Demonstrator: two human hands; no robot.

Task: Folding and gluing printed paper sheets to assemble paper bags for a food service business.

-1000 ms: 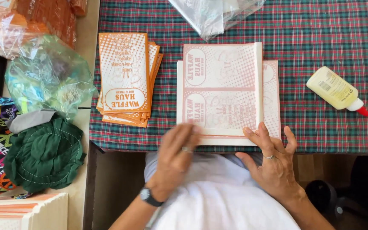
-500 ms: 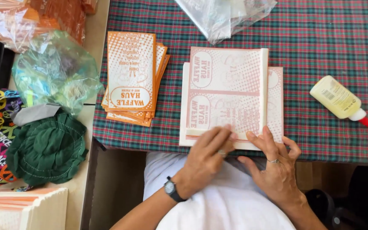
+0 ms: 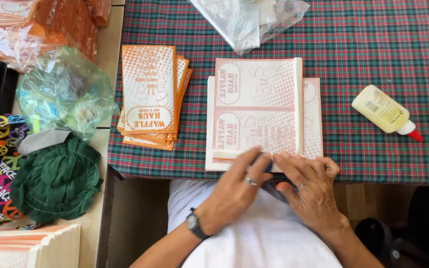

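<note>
A stack of flat paper sheets (image 3: 256, 106) — white, printed in pale red halftone with oval panels — lies on the plaid cloth at the near table edge. The top sheet is folded over, leaving a strip of the lower sheet exposed on its right side.

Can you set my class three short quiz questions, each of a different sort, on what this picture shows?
1. True or false: the glue bottle lies to the left of the orange printed stack.
2. Which hand wears the wristwatch? A) left hand B) right hand C) neither
3. Fill in: both hands press on the near edge of the pale printed paper sheets, which lie on a ______ tablecloth.

Key
1. False: it lies far right, its red cap pointing right.
2. A
3. plaid (green and red checks)
</note>
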